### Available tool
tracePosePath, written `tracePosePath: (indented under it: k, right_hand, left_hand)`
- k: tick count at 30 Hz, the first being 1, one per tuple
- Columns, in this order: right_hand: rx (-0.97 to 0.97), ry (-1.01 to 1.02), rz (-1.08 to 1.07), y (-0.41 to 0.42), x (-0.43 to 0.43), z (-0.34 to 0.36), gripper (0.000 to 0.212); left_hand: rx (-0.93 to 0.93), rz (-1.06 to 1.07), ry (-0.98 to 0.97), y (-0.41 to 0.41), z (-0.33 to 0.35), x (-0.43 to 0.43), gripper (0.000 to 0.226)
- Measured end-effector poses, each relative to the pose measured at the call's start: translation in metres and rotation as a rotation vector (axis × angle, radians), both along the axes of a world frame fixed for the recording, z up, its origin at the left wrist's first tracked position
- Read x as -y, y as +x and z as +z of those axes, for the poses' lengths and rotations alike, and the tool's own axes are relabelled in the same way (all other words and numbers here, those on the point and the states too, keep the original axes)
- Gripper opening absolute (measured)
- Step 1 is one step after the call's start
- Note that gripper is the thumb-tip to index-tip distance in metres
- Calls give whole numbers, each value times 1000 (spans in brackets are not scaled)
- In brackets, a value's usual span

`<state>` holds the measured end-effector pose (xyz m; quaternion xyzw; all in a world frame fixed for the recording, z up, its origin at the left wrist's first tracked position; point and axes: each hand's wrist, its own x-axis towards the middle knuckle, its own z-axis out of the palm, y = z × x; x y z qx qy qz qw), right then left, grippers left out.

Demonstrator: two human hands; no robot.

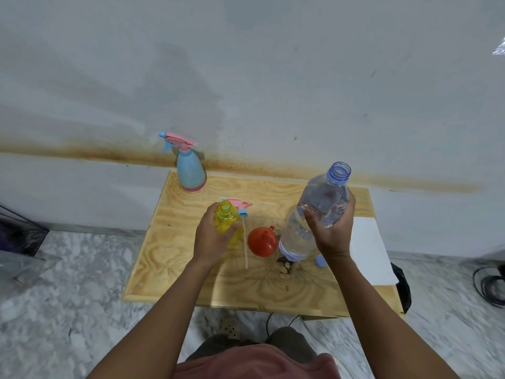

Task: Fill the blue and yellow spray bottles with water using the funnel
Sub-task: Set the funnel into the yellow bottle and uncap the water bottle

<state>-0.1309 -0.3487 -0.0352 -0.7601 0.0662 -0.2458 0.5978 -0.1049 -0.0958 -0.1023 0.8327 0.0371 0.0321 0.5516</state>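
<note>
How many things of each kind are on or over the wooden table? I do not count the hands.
Spray bottles: 2 (blue spray bottle, yellow spray bottle)
Loose spray head: 1
Red funnel: 1
Clear water bottle: 1
Blue cap: 1
White sheet: 1
Total: 7

light: we get soft, even, fairly bright light | shadows: faint, behind the blue bottle [190,170] on the wall [273,91]; a dim band on the table [273,291] | blur: floor [68,283] smears toward the edges | distortion: we see lines bow at the borders
</note>
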Motion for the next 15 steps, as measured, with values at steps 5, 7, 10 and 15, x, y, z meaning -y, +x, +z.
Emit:
tracePosePath:
  k: [5, 7, 10, 15]
  right_hand:
    - [-42, -3, 35, -9, 5, 3, 83]
    - [-74, -31, 37, -13, 8, -1, 87]
    - [-149, -81, 33, -17, 14, -13, 102]
    - [-226, -158, 48, -26, 13, -24, 98]
  left_hand:
    - [-17, 4, 6, -1, 2, 1, 59]
    - [-24, 10, 5, -1, 4, 2, 58]
    - [-37, 15, 17, -2, 6, 2, 58]
    - [-53, 27, 43, 0, 5, 2, 61]
